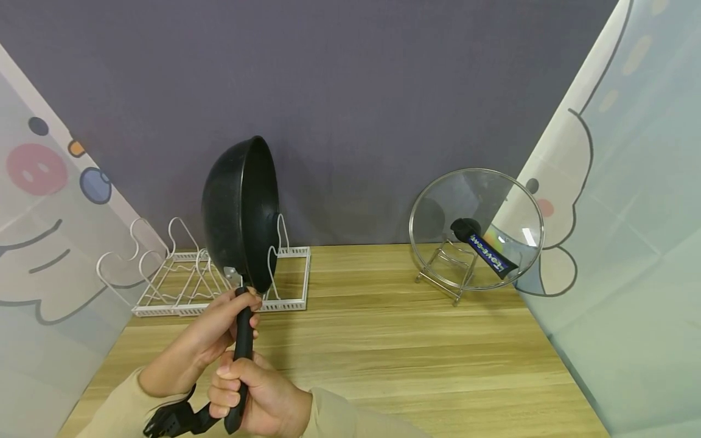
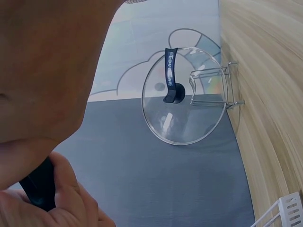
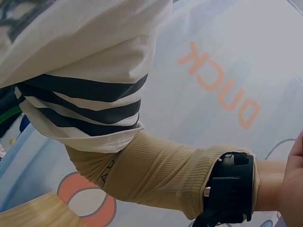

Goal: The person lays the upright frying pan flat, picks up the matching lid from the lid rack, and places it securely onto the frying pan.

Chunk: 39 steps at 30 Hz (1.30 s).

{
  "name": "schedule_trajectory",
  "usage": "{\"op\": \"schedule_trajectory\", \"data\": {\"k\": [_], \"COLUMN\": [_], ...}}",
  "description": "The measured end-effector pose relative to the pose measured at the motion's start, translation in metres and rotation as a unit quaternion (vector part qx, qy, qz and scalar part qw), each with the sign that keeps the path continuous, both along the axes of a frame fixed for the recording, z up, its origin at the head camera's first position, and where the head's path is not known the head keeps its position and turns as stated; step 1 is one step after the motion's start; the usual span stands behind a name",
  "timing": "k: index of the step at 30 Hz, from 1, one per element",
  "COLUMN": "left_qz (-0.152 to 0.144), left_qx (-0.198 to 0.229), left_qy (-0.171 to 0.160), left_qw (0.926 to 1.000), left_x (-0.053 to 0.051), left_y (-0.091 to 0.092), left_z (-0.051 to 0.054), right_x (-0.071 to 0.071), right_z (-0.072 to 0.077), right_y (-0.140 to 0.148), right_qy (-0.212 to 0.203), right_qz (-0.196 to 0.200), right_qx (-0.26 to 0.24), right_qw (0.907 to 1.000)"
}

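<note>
A black wok (image 1: 224, 207) stands on its edge in the white wire rack (image 1: 290, 304), its hollow facing right and its handle (image 1: 244, 328) pointing toward me. High on that handle, close to the metal bracket, my left hand (image 1: 219, 322) grips with thumb and fingers. Lower down, my right hand (image 1: 268, 395) wraps round the handle's end. In the left wrist view a piece of the black handle (image 2: 41, 187) shows between fingers. The right wrist view catches only the edge of a hand; the wok is outside it.
On the right, a glass lid (image 1: 438, 207) with a dark handle (image 1: 487, 252) leans in a small metal stand (image 1: 457, 292). A dark grey wall (image 1: 350, 121) rises behind the wooden table (image 1: 383, 365). Cartoon-printed panels (image 1: 630, 243) border both sides.
</note>
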State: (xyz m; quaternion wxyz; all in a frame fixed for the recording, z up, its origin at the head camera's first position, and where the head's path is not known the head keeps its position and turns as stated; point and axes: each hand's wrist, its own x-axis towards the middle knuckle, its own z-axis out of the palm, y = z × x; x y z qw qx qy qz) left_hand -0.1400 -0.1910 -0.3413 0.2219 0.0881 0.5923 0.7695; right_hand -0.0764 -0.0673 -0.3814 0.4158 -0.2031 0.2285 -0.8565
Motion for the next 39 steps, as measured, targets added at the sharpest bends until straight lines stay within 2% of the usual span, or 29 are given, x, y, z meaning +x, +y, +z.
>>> {"op": "schedule_trajectory", "data": {"k": [7, 19, 39], "left_qz": [0.020, 0.027, 0.036], "left_qx": [-0.023, -0.045, -0.058], "left_qy": [-0.002, 0.007, 0.017], "left_qw": [0.9995, 0.9986, 0.9975], "left_x": [0.002, 0.001, 0.005], "left_y": [0.001, 0.004, 0.006], "left_z": [0.003, 0.010, 0.007], "right_x": [0.000, -0.001, 0.001], "right_z": [0.000, 0.004, -0.003], "right_y": [0.001, 0.003, 0.007], "right_qy": [0.004, 0.028, 0.056], "right_qz": [0.003, 0.005, 0.016], "right_qx": [-0.003, -0.021, -0.047], "right_qw": [1.0000, 0.9994, 0.9972]}}
